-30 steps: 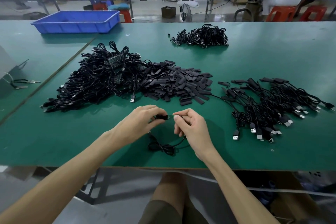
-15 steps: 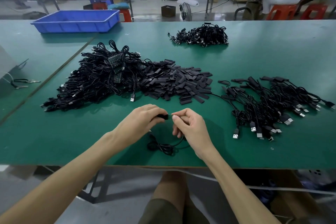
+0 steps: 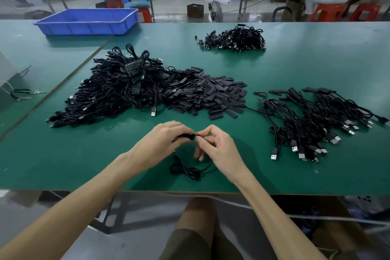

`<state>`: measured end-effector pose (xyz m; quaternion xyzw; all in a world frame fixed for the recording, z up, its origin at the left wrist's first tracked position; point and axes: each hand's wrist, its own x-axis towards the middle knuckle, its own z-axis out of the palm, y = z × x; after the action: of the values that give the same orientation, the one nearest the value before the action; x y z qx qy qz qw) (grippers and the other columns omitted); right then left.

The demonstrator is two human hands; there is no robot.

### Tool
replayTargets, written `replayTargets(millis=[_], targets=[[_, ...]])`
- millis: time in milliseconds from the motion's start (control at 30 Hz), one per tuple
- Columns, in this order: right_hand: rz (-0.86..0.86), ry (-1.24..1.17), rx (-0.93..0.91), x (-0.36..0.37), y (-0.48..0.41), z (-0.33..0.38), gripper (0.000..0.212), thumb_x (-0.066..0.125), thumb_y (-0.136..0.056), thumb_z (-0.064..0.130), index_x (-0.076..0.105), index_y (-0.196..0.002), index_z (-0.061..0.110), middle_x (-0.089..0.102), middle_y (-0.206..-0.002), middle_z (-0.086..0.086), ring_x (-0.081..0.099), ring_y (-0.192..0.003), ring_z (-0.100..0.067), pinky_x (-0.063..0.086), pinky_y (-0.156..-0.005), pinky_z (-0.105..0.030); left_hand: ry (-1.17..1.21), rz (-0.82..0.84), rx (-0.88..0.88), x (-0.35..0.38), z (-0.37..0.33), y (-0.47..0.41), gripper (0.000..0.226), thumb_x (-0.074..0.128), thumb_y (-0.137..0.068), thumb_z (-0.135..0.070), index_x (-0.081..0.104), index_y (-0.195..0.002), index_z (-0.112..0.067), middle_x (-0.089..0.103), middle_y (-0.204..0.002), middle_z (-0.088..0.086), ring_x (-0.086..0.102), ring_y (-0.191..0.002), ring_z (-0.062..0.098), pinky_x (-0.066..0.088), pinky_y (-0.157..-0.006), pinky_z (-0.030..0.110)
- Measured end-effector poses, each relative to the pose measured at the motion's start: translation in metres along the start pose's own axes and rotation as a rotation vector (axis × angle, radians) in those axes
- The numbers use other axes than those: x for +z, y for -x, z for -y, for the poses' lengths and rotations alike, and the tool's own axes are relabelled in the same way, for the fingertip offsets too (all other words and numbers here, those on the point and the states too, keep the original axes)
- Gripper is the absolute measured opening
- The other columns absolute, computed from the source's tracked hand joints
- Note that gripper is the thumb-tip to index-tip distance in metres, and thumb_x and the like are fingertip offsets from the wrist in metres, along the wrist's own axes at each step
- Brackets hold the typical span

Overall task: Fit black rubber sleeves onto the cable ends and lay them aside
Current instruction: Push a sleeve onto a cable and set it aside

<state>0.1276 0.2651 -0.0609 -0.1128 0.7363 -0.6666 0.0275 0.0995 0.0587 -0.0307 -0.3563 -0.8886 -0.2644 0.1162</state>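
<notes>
Left hand point(image 3: 162, 141) pinches a black rubber sleeve point(image 3: 186, 136); right hand point(image 3: 217, 150) pinches the cable point(image 3: 190, 170) at its end, meeting the sleeve, near the front edge of the desk point(image 3: 63, 164). Fitting appears under way, not complete. Toward the right edge lies a sleeved batch point(image 3: 312, 120), seemingly done. Left of centre, an unsleeved heap point(image 3: 109, 95) and loose sleeves point(image 3: 206, 95) await: judged well under half finished.

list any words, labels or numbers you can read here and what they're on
None can be read.
The blue bin, the pile of black sleeves and the right cable pile show no print.
The cardboard box on the far floor is too blurred to tell.
</notes>
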Motion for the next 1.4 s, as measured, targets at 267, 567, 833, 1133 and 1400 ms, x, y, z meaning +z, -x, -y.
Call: replayTargets(millis=[267, 567, 833, 1133, 1400], targets=[[0.009, 0.007, 0.039, 0.0, 0.0, 0.004, 0.018, 0.06, -0.105, 0.017, 0.05, -0.109, 0.002, 0.078, -0.082, -0.011, 0.064, -0.058, -0.023, 0.051, -0.063, -0.029, -0.012, 0.026, -0.069, -0.003, -0.003, -0.006, 0.024, 0.066, -0.098, -0.019, 0.072, -0.121, -0.012, 0.07, -0.112, -0.001, 0.062, -0.104, 0.013, 0.05, -0.095, 0.035], [0.005, 0.05, 0.021, -0.002, 0.002, 0.004, 0.014, 0.059, -0.105, 0.015, 0.054, -0.1, 0.004, 0.079, -0.083, -0.009, 0.068, -0.059, -0.029, 0.056, -0.07, -0.039, -0.059, 0.175, 0.052, -0.007, -0.009, -0.007, 0.026, 0.056, -0.103, -0.013, 0.069, -0.126, -0.008, 0.066, -0.108, 0.006, 0.059, -0.098, 0.021, 0.051, -0.087, 0.032], [-0.017, 0.057, 0.051, -0.001, 0.001, 0.005, 0.02, 0.06, -0.105, 0.019, 0.05, -0.105, 0.002, 0.08, -0.084, -0.006, 0.07, -0.058, -0.028, 0.047, -0.058, -0.019, -0.115, 0.138, 0.09, -0.002, -0.011, -0.007, 0.023, 0.058, -0.103, -0.018, 0.071, -0.112, -0.002, 0.065, -0.101, 0.008, 0.061, -0.091, 0.026, 0.053, -0.081, 0.038], [-0.001, 0.069, 0.02, 0.0, 0.0, 0.003, 0.011, 0.067, -0.101, 0.021, 0.062, -0.1, 0.011, 0.08, -0.085, 0.0, 0.074, -0.07, -0.02, 0.054, -0.072, -0.02, -0.099, 0.221, -0.112, -0.005, 0.005, -0.008, 0.026, 0.054, -0.093, 0.009, 0.068, -0.107, -0.008, 0.059, -0.092, -0.008, 0.052, -0.085, 0.011, 0.048, -0.079, 0.032], [-0.059, 0.107, 0.007, 0.0, 0.0, -0.001, 0.009, 0.066, -0.1, 0.02, 0.067, -0.093, 0.013, 0.074, -0.07, -0.001, 0.06, -0.052, -0.013, 0.05, -0.06, -0.026, 0.03, 0.264, -0.252, -0.001, 0.001, -0.01, 0.02, 0.052, -0.104, -0.009, 0.063, -0.088, -0.011, 0.062, -0.075, -0.011, 0.055, -0.068, 0.008, 0.045, -0.068, 0.027]])
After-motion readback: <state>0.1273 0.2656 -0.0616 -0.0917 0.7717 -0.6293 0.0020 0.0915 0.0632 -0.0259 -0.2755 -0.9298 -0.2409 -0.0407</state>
